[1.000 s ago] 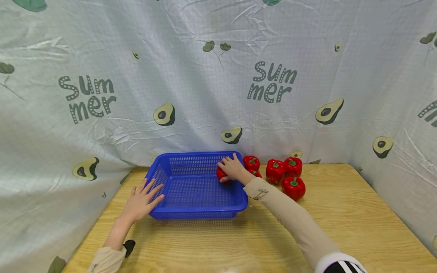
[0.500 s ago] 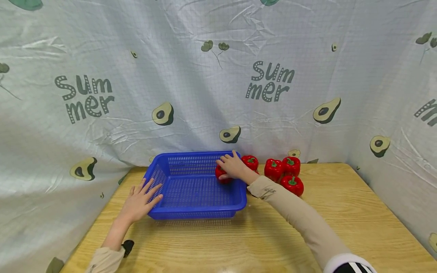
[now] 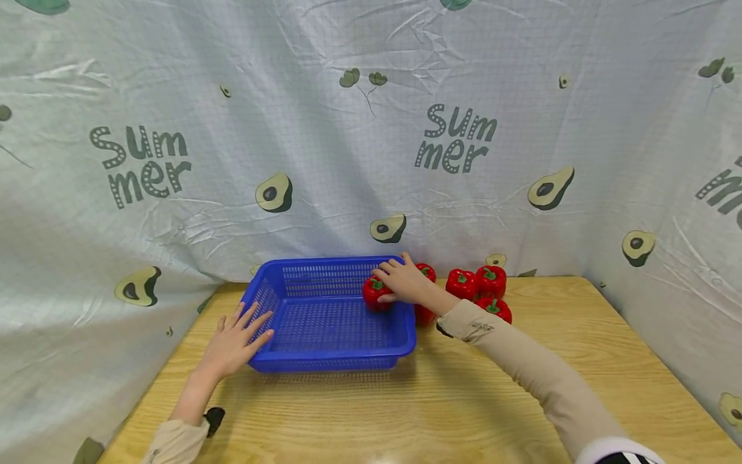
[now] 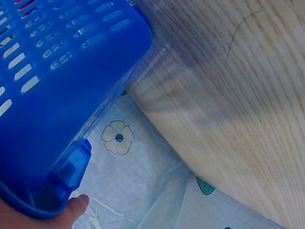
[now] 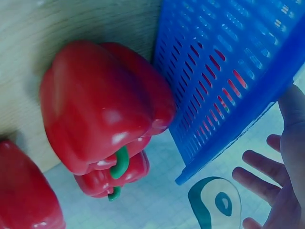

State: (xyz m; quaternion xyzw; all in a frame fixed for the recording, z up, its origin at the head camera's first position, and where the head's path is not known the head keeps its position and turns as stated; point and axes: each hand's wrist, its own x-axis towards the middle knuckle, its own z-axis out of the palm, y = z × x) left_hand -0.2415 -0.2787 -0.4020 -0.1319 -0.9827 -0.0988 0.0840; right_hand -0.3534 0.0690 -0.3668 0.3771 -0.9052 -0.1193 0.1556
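A blue mesh basket stands on the table, a red bell pepper with a green stem inside its right end. My right hand reaches over the right rim, fingers spread and relaxed beside that pepper; the right wrist view shows the fingers apart with nothing between them. My left hand rests on the left rim, fingers straight and spread. In the left wrist view, its thumb shows below the basket's edge.
Just outside the basket's right wall, two bell peppers sit close together. Further right stand three more red peppers, partly behind my right sleeve. A printed curtain hangs behind the wooden table.
My right hand has come off the pepper and drawn back to the right, uncovering its green stem. The pepper stays in the basket; my left hand remains on the rim.
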